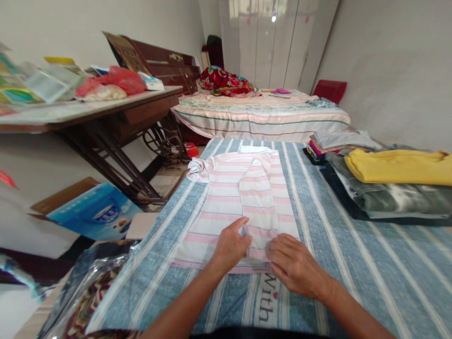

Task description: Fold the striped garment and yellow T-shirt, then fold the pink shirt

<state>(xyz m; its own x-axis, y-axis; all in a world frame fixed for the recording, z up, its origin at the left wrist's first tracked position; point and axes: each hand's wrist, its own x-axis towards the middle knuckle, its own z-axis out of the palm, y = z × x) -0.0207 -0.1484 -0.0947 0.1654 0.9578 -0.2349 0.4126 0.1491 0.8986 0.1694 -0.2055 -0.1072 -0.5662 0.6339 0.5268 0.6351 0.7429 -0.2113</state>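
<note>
A white long-sleeved shirt with pink stripes [226,202] lies spread on the blue striped bedsheet [314,263]. One sleeve is folded in over the body and runs down toward me; the other is bunched at the far left shoulder. My left hand [231,245] rests at the left edge of the folded sleeve, thumb and forefinger apart. At the cuff end, near the right side of the hem, my right hand [298,266] has its fingers closed on the shirt's fabric. Its fingertips are partly hidden.
Folded clothes, with a yellow garment [402,167] on top, are stacked at the right. A sewing-machine table [151,101] with bags stands at the left, above a blue carton [97,212]. Behind is another bed [261,117] holding a red floral quilt [226,82].
</note>
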